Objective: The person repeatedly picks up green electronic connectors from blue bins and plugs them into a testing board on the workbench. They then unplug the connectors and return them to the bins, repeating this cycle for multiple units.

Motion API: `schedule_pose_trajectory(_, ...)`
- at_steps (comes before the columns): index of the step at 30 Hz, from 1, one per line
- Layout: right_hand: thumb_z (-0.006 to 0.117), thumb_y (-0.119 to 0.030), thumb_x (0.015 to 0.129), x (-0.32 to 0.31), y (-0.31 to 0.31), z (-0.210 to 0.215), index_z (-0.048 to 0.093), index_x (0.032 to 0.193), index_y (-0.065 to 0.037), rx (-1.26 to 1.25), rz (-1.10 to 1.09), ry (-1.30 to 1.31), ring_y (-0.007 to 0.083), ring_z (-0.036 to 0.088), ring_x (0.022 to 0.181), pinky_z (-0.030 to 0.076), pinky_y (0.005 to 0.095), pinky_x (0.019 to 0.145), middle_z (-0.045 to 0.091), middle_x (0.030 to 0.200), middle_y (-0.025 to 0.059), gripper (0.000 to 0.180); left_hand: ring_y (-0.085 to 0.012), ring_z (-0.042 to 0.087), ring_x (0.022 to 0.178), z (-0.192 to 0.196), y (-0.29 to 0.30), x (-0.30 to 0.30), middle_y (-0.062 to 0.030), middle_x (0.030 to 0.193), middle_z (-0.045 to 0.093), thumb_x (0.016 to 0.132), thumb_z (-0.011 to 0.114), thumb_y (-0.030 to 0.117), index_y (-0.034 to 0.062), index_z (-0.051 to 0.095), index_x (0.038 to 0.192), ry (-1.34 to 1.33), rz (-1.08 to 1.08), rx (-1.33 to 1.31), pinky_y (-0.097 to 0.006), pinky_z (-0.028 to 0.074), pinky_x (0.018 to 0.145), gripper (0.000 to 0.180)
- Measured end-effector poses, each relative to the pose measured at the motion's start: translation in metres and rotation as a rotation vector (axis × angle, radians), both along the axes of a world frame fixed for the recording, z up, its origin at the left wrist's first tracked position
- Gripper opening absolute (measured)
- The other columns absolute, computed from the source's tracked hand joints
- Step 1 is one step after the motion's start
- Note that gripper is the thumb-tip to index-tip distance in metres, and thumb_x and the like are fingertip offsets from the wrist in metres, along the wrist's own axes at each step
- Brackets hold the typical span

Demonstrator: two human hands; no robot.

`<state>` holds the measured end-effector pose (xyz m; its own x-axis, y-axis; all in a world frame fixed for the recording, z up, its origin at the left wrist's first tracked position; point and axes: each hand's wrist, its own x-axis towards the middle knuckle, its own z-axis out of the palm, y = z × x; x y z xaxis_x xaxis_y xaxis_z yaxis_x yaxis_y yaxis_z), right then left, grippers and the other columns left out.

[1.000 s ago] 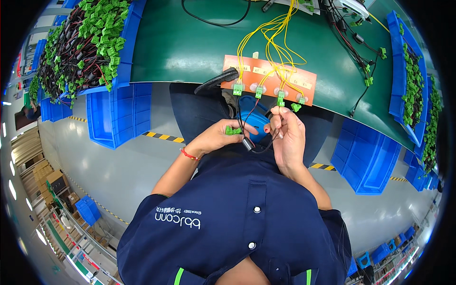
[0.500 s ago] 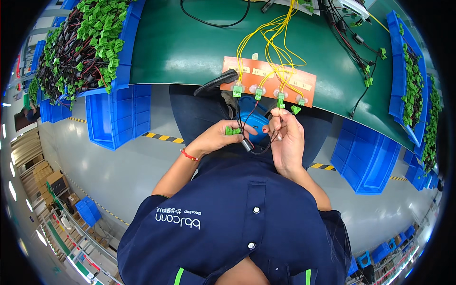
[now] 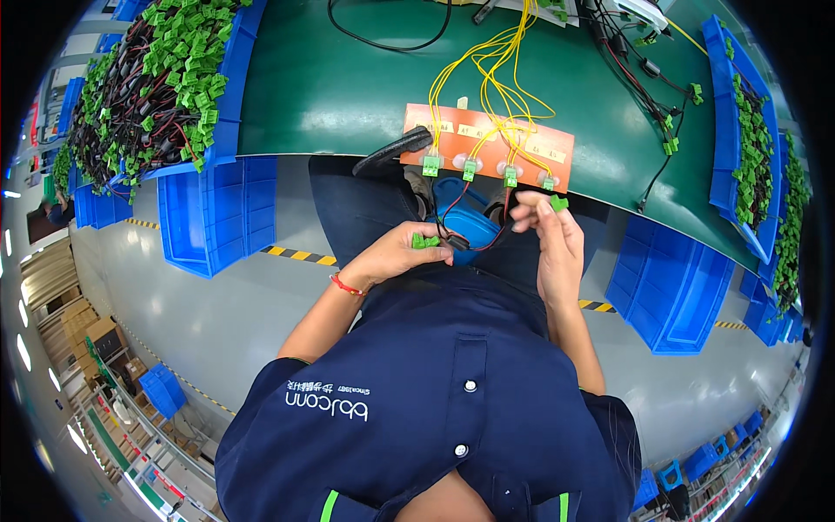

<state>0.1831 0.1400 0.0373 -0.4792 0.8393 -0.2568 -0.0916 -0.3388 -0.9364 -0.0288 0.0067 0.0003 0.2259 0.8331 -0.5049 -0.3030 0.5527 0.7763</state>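
An orange board (image 3: 424, 117) lies at the table's near edge, with yellow wires rising from it. Green terminal connectors (image 3: 510, 177) line its near side; thin red and black wires run from two of them down to my left hand. That hand (image 3: 402, 251) is closed on several loose green connectors (image 3: 425, 241), beside a cable with a black cylinder (image 3: 457, 243). My right hand (image 3: 559, 252) is just below the board's right end. A green connector (image 3: 558, 203) shows at its fingertips, apart from the board; part of the grip is hidden.
A blue bin (image 3: 228, 104) heaped with green-ended cables stands at the left, and another (image 3: 724, 130) at the right. Black cables (image 3: 639, 96) lie on the green table (image 3: 339, 96). A black strap-like loop (image 3: 391, 150) overhangs its edge. Blue crates (image 3: 217, 217) stand below.
My right hand has let go of the third connector on the board and moved right, a green connector moving with it. The black cylinder has shifted slightly upward near my left hand.
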Motion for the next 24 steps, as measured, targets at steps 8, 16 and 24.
schedule_pose_trajectory(8,0.043,-0.021,0.095,0.007,0.025,-0.011,0.059,0.075,0.000,-0.103,0.295,0.073,0.0120,0.045,0.068,0.038,0.0274,0.068,0.054,0.074,0.0049,0.034,-0.0092,0.061,0.094,-0.009,-0.004,0.004,-0.0020,0.101,0.069,0.097,0.065,0.014,0.0011,0.067,0.121,0.062,-0.060,0.009,-0.026,0.047,0.089,0.027)
schedule_pose_trajectory(16,0.042,-0.024,0.092,0.008,0.035,-0.007,0.050,0.061,-0.005,-0.228,0.375,0.125,0.0124,0.039,0.060,0.041,0.0301,0.070,0.039,0.060,0.0017,0.038,-0.0099,0.061,0.096,-0.022,-0.012,0.003,-0.0030,0.105,0.069,0.099,0.061,0.013,0.0010,0.067,0.120,0.146,0.017,-0.030,-0.026,0.048,0.091,0.025)
schedule_pose_trajectory(24,0.042,-0.026,0.091,0.010,0.045,-0.015,0.045,0.059,-0.008,-0.352,0.469,0.279,0.0129,0.038,0.060,0.040,0.0304,0.071,0.038,0.058,0.0003,0.037,-0.0119,0.064,0.093,-0.024,-0.008,0.002,-0.0053,0.105,0.071,0.098,0.063,0.016,0.0010,0.069,0.115,0.123,-0.094,0.047,-0.027,0.049,0.088,0.024)
